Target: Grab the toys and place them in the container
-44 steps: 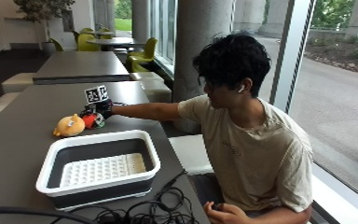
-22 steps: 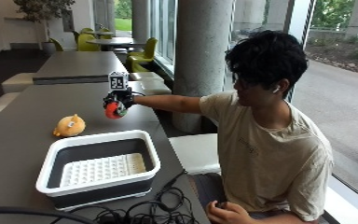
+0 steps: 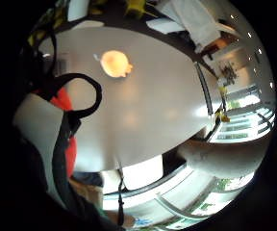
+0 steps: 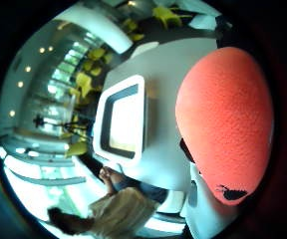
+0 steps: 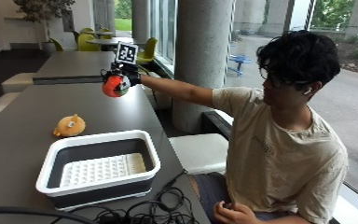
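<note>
We see a person seated at a long grey worktop with the gloved right hand stretched out and raised well above the surface, its fingers curled around a round red toy that hangs clear of the worktop. In the thumb side palm view the red toy fills much of the picture (its skin looks finely pebbled, with a small black mark near one end), and past it we can make out the container on the worktop below. That container, a white-rimmed tub with dark walls and a white perforated floor, sits near the person, with nothing visible inside it. A second toy, a yellow-orange plush one, lies on the worktop just beyond the container's far rim, apart from it; the little finger side palm view shows the same plush toy alone on the grey surface. Black cables lie coiled on the worktop by the container's near side.
</note>
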